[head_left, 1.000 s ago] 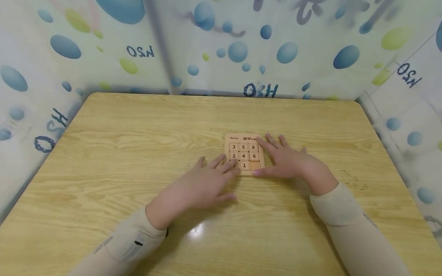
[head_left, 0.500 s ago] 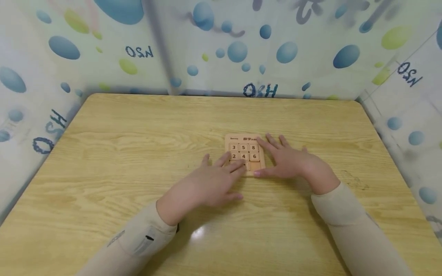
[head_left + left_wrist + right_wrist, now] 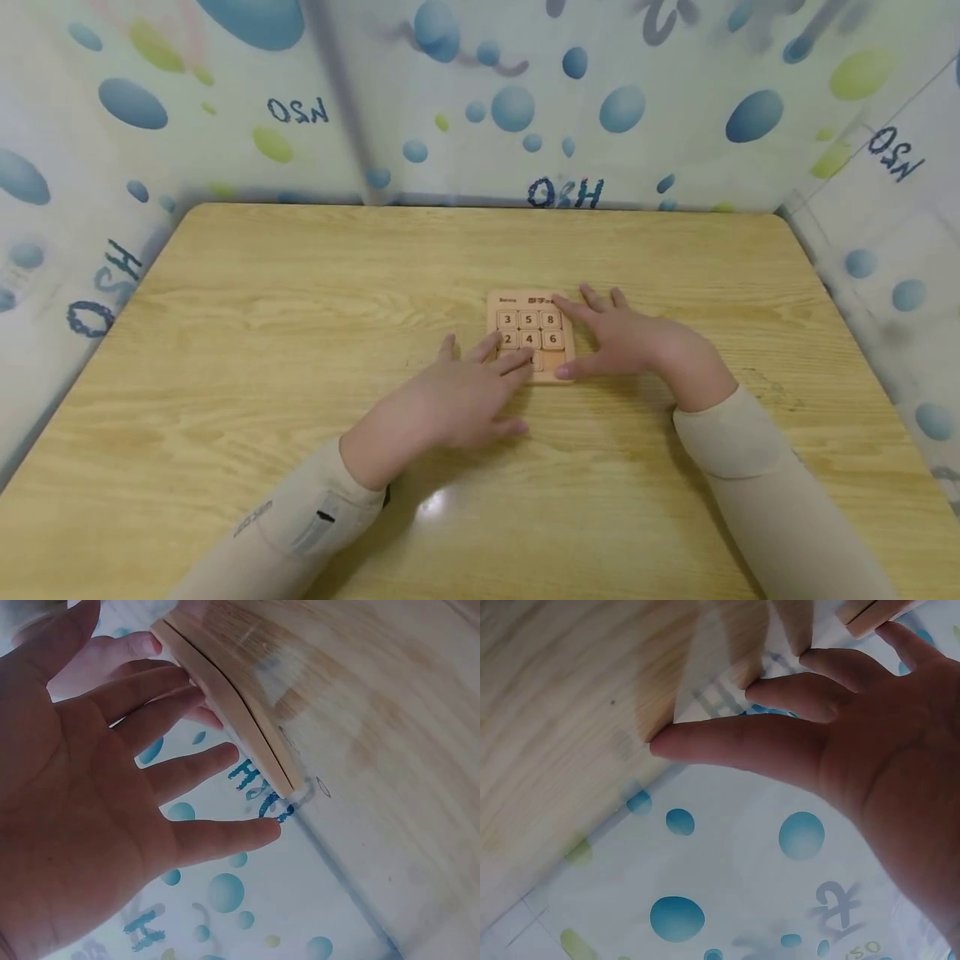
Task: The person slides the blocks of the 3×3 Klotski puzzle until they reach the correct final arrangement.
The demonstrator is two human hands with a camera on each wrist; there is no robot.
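A wooden number sliding puzzle (image 3: 492,321) lies flat on the table, its numbered tiles in rows and an open slot (image 3: 553,361) at the bottom right. My left hand (image 3: 468,404) reaches over its lower left with fingers spread, one fingertip on or just above the 1 tile (image 3: 536,365). It hides the bottom-left corner. Along the right border, my right hand (image 3: 626,342) has its index fingertip at the upper edge and its thumb near the lower right corner. The left wrist view catches the puzzle's side edge (image 3: 232,705); only a corner (image 3: 870,615) enters the right wrist view.
The wood-grain table (image 3: 300,283) has a glossy surface around the puzzle. Behind it and at both sides stand pale walls (image 3: 480,150) printed with blue and green bubbles and lettering.
My left hand has slid right across the bottom row, and its fingertip now partly covers the 1 tile. The right thumb has shifted slightly right. The slot stays at the bottom right.
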